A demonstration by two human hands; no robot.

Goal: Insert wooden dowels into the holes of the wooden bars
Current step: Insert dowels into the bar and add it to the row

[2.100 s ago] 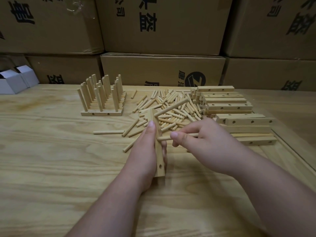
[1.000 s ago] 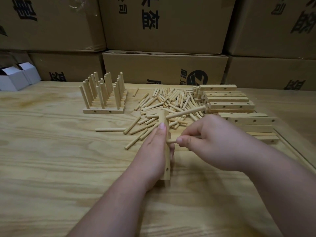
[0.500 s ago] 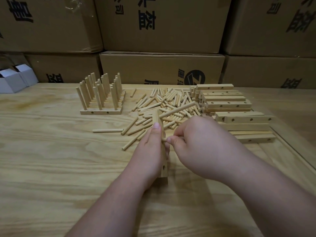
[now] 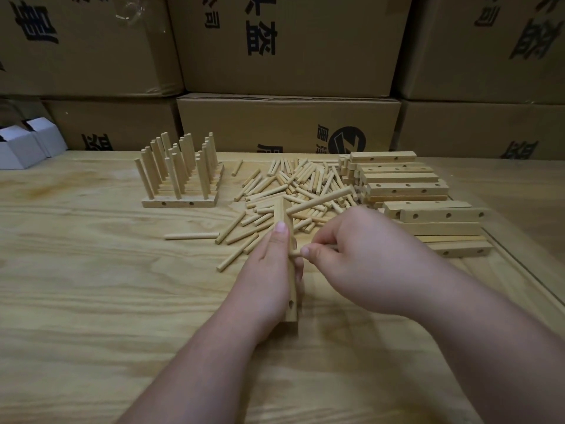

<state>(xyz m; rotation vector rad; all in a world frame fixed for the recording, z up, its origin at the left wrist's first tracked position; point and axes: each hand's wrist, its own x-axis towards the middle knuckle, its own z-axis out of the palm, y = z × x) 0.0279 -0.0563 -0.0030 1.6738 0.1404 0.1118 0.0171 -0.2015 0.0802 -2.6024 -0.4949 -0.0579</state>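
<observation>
Wooden bar (image 4: 292,296) gripped in left hand (image 4: 269,276), right hand (image 4: 360,258) pinching dowel (image 4: 296,254) against it

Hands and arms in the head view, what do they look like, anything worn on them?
Two bare forearms come up from the bottom edge. The left hand and right hand wear no gloves, rings, watch or bracelet, and no sleeve shows. The fingernails are short and unpainted.

Dim, warm, even light, apparently from overhead. Soft shadows on the bench (image 4: 91,301) under both forearms and beside the held bar (image 4: 292,289). No glare. Wide-angle distortion: stacked cartons (image 4: 287,44) bow and lean toward the frame edges. Centre reasonably sharp; forearms at the lower edge soft. Corners darker.
</observation>
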